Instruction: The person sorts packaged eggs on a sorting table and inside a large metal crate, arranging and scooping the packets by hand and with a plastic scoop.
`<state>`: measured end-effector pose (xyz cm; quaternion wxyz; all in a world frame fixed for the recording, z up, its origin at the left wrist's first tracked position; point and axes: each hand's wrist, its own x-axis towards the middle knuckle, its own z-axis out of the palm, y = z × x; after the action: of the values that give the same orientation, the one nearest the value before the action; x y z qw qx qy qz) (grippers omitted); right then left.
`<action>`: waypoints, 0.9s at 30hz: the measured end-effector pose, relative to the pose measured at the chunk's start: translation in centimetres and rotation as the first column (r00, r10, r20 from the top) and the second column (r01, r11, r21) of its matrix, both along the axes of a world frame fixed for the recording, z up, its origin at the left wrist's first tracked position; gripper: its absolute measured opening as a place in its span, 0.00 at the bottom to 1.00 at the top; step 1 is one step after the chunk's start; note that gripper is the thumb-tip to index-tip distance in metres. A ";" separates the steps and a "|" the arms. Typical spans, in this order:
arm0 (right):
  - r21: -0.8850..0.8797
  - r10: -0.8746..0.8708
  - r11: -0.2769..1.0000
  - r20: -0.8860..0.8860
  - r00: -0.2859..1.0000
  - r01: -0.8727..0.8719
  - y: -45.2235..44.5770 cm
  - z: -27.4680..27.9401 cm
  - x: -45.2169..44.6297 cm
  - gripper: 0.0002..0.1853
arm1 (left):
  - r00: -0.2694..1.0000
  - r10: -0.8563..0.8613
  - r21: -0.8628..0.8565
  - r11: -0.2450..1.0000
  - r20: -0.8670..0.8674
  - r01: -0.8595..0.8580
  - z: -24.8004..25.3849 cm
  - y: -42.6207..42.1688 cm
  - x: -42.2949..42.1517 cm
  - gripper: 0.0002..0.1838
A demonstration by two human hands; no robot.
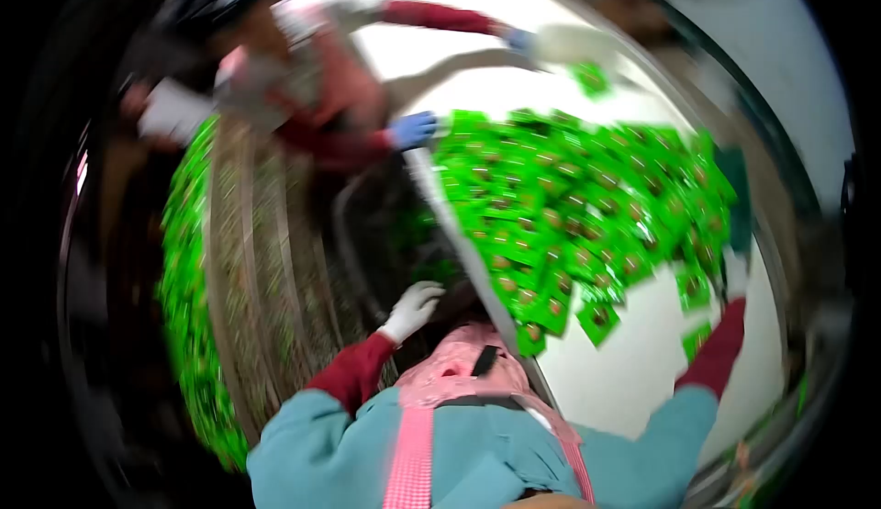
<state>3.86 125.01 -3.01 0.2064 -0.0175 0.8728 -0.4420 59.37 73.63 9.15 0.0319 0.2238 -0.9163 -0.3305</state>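
Many bright green packets (587, 201) lie heaped on a white table (624, 380). My right hand (736, 273), in a white glove at the table's right side, grips a dark green flat tool (737, 192) standing along the right edge of the heap. A few loose packets (598, 322) lie in front of the heap. My left hand (415, 311), also in a white glove, is held with fingers apart near the lower rim of a dark crate (353, 257); it holds nothing visible. Some green packets show dimly inside the crate.
Across the table a co-worker (340, 78) in blue gloves reaches over it, one hand at a pale, blurred object (578, 45), the other at the table's near-left edge. Left of the crate are ribbed brown slats (266, 261) and another mass of green packets (188, 325).
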 end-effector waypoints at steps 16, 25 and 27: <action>0.049 -0.045 0.998 0.014 0.999 0.044 -15.3 10.3 12.3 0.25 | 1.000 0.010 0.114 0.993 0.016 -0.012 -4.4 -2.2 3.9 0.12; 0.567 0.319 0.824 -0.471 0.822 0.006 -18.8 11.2 23.1 0.44 | 0.975 0.016 0.100 0.995 -0.223 0.006 -5.9 -5.0 4.4 0.12; 0.732 0.279 0.679 -0.334 0.900 0.061 -22.2 14.4 28.8 0.44 | 0.977 0.000 0.109 0.994 -0.211 0.024 -5.5 -5.7 4.4 0.12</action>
<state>32.70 102.77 11.41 0.0304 -0.0821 0.9957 -0.0317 63.74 67.92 3.66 0.1143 0.1835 -0.8893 -0.4031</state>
